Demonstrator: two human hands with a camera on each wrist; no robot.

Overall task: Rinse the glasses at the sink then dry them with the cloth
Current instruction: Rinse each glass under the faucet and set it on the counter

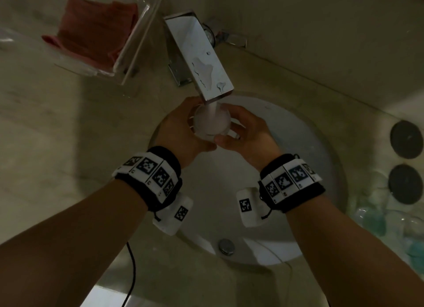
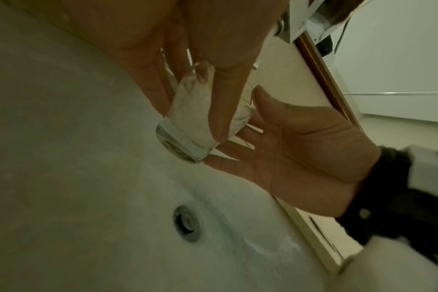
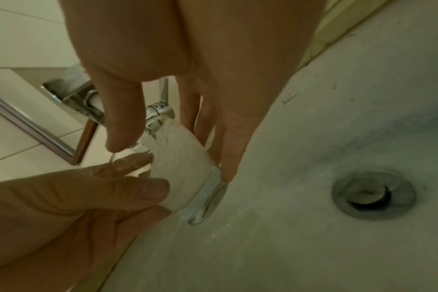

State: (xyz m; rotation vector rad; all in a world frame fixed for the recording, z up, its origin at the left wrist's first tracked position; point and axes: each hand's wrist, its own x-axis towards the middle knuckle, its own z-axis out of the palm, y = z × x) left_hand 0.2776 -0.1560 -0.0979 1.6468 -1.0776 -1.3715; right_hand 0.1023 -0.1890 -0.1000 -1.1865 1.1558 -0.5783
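Observation:
I hold a small clear glass (image 1: 211, 123) under the running stream of the chrome faucet (image 1: 199, 54), over the white sink (image 1: 298, 150). The glass is full of churning white water. My left hand (image 1: 181, 129) grips it from the left and my right hand (image 1: 247, 131) from the right. In the left wrist view my fingers (image 2: 218, 110) run down the tilted glass (image 2: 188, 120), with the right hand (image 2: 300, 142) behind it. In the right wrist view thumb and fingers (image 3: 228, 154) pinch the glass (image 3: 183, 168); the left hand (image 3: 88, 197) holds its other side. A red cloth (image 1: 96, 29) lies at the back left.
The cloth sits in a clear tray (image 1: 137, 43) on the counter left of the faucet. Several more glasses (image 1: 376, 215) and two dark round discs (image 1: 406, 139) stand on the counter at the right. The drain (image 3: 373, 193) is open below the glass.

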